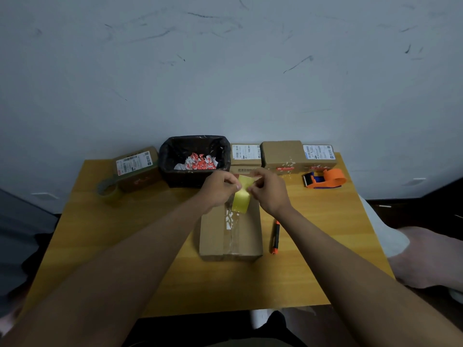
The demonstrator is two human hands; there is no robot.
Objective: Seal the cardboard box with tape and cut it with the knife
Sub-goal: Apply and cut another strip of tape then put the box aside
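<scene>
— Reaching in from the near edge, both forearms meet over the far end of the cardboard box [230, 231]. How do the hands sit?

— The left hand [218, 187] is knuckles-up, thumb and forefinger pinched on a yellow strip of tape [241, 197]. The right hand [269, 190] faces it, its grip also closed on the strip's upper end, so the strip hangs between them down to the box top (whether its lower end is stuck there cannot be told).

— And the box?

— It lies flat in the middle of the wooden surface [100, 246], long side running away from the person, with a clear band of tape down its centre seam.

— The knife?

— The orange-and-black knife [275, 237] lies just right of the box, parallel to it, untouched.

— Room around?

— Open wood left of the box and toward the near edge. The far edge is crowded: a black-lined basket [195, 160], labelled parcels [283, 156], an orange tape dispenser [325, 179] at the far right, a tape roll [108, 189] at the far left edge.
</scene>
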